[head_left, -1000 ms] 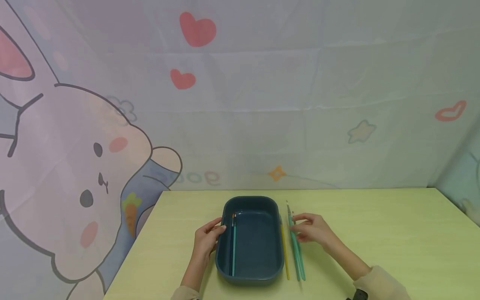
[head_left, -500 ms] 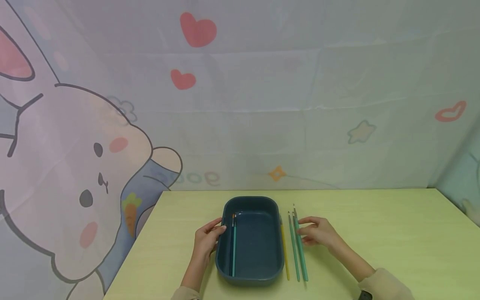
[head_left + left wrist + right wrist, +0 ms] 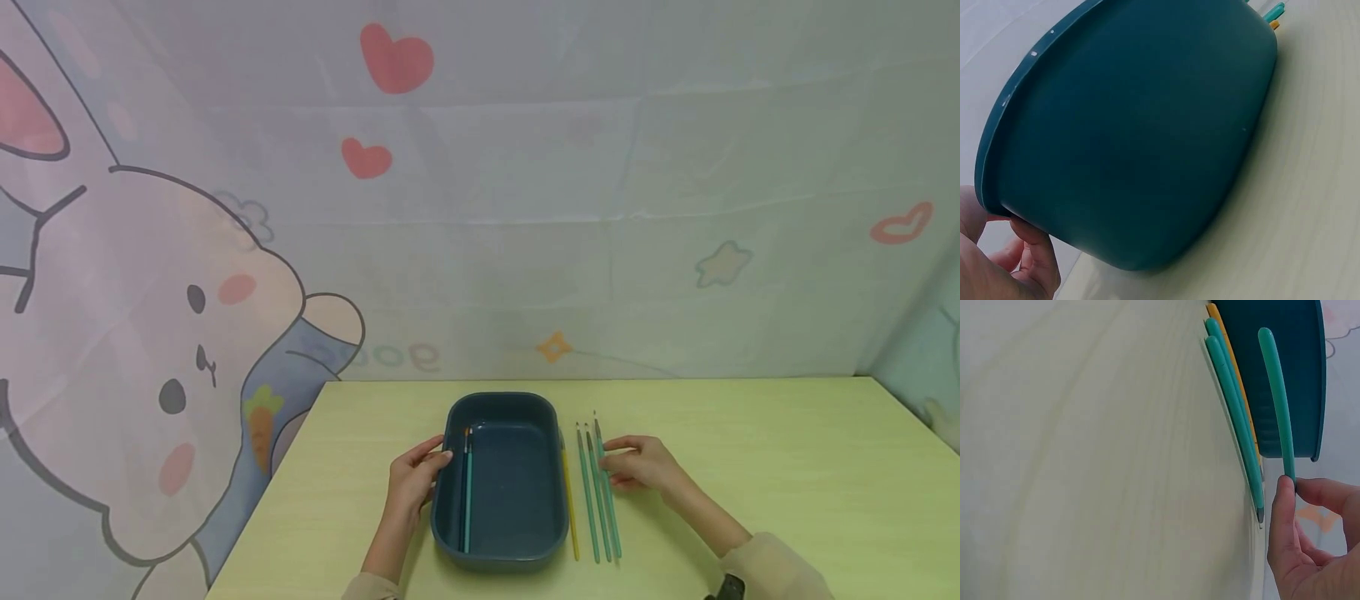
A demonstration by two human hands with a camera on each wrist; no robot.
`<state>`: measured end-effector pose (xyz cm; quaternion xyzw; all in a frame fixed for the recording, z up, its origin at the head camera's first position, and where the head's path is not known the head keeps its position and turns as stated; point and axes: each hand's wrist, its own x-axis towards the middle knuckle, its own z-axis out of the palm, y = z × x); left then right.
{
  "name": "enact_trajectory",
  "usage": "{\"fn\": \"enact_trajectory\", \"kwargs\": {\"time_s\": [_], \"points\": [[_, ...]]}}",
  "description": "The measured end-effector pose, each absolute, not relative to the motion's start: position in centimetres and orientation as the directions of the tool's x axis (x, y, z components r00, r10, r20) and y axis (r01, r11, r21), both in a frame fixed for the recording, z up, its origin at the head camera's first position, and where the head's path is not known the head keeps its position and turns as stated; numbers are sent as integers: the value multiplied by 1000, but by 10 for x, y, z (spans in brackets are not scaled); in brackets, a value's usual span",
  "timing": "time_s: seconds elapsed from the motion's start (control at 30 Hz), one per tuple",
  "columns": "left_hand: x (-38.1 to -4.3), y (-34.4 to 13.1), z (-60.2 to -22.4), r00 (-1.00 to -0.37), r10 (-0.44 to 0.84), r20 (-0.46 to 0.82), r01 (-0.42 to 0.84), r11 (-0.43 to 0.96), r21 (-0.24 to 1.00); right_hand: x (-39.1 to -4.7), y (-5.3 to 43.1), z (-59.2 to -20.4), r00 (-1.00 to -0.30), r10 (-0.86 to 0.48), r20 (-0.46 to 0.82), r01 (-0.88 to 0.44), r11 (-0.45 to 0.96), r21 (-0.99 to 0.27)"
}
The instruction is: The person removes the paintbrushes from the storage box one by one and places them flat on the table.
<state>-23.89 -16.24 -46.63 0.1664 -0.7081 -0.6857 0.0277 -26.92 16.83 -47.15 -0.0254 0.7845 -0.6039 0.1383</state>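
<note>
Paintbrush with a green handle [image 3: 1279,394] is pinched between the fingers of the person's right hand [image 3: 639,463], at the right end of a row of brushes over a pale yellow worktop [image 3: 772,475]. Through the wrist camera I see the hold sits close to the bristle end, which points to the far side, while the long handle runs toward the near side; I cannot tell whether its near end touches the surface. Just left of it lie two more green brushes [image 3: 1225,381], side by side, then a yellow brush [image 3: 569,500] beside a dark blue-green tub [image 3: 1135,137]. Inside the tub, toward its left wall, rest a dark brush [image 3: 462,492] and another green brush [image 3: 468,500], bristles far. The left hand [image 3: 413,480] grips the tub's left rim, fingers bent beneath the lip.

I judge the pinched brush to be very light and stiff, its handle smooth enough to roll or twist in a loose pinch. Gripped so near one end, the handle may droop; a hold nearer the middle would balance better and spare the bristles, its most delicate part. The tub looks rigid and heavier than the brushes, and I think the rim is its surest place to hold.
</note>
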Motion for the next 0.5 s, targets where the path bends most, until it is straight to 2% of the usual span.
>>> {"fn": "enact_trajectory", "kwargs": {"time_s": [0.5], "points": [[-238,-164,-468,-946,-263,-187,-190,-15,982,-275,172,-480,-951,-226,-213,151,265,-952]]}}
